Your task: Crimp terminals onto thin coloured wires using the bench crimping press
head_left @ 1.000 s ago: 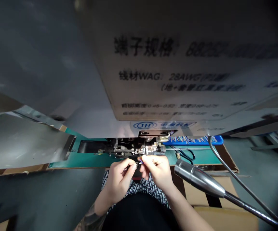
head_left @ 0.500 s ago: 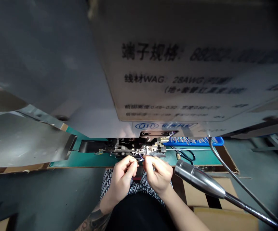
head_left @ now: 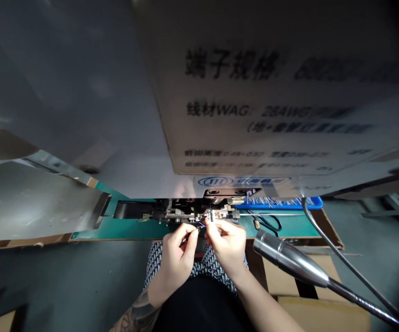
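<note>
My left hand (head_left: 179,252) is closed in a pinch, thumb against forefinger, on thin wires (head_left: 201,225) at the front of a terminal crimping machine (head_left: 144,180). Close beside it, my right hand (head_left: 229,246) also pinches the wires, its fingertips right at the metal crimping applicator (head_left: 185,216). A short bit of the wires shows between the two hands; their ends are too small to make out. The lit tooling lies just beyond my fingertips.
A blue tray (head_left: 318,203) with many wires stands at the back right. Dark-handled scissors (head_left: 270,223) lie on the green bench top (head_left: 126,233). A metal gooseneck lamp (head_left: 289,260) reaches in from the right, above cardboard boxes (head_left: 324,313). The machine's body hangs close overhead.
My right fingertips have moved slightly forward and up toward the applicator. My left hand has turned a little, still pinching. The view has shifted slightly.
</note>
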### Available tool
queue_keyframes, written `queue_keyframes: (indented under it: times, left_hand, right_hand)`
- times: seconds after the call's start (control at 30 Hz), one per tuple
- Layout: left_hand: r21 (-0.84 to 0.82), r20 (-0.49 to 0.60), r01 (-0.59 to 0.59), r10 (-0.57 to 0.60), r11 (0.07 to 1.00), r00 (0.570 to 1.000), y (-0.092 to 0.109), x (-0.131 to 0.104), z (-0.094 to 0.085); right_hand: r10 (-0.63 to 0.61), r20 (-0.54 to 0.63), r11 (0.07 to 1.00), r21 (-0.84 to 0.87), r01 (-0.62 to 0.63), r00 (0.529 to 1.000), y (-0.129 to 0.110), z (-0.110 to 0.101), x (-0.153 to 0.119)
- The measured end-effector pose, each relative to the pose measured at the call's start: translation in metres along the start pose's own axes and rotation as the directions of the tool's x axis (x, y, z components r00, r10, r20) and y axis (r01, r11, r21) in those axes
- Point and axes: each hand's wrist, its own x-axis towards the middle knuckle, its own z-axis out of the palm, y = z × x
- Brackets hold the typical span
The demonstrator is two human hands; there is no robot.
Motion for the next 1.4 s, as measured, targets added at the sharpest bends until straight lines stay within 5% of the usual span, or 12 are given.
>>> queue_keyframes:
  times: [0.17,0.33,0.43,0.53,0.63,0.7,0.9,1.4]
  left_hand:
    - [0.060,-0.018,-0.078,0.080,0.995,0.997,-0.005,-0.001,-0.002]
    - [0.082,0.101,-0.208,0.200,0.975,0.975,-0.012,0.002,-0.018]
    - [-0.063,0.267,0.024,-0.006,0.998,0.964,-0.013,0.006,-0.029]
    - [-0.256,0.442,0.398,-0.259,0.881,0.859,-0.017,0.008,-0.034]
    - [-0.353,0.510,0.545,-0.331,0.761,0.794,-0.019,0.008,-0.031]
    - [-0.354,0.471,0.502,-0.313,0.789,0.825,-0.017,0.007,-0.028]
    - [-0.136,0.213,0.130,-0.099,0.982,0.972,-0.003,0.003,-0.016]
    - [0.008,0.075,0.017,-0.018,1.000,0.997,-0.001,0.001,-0.009]
  right_hand:
    - [0.007,0.019,1.000,-0.018,-0.006,1.000,-0.003,-0.002,0.001]
    - [0.122,0.216,0.992,0.007,-0.127,0.969,-0.011,-0.008,0.002]
    - [0.202,0.314,0.964,0.105,-0.246,0.927,-0.010,-0.012,0.000]
    - [0.164,0.374,0.953,0.180,-0.245,0.913,-0.004,-0.015,-0.003]
    - [0.134,0.382,0.953,0.204,-0.225,0.914,0.000,-0.014,-0.004]
    - [0.150,0.325,0.951,0.211,-0.226,0.934,-0.001,-0.012,-0.006]
    - [0.239,0.153,0.913,0.301,-0.275,0.959,-0.014,-0.003,-0.007]
    - [0.282,0.135,0.899,0.307,-0.310,0.950,-0.003,0.006,-0.002]
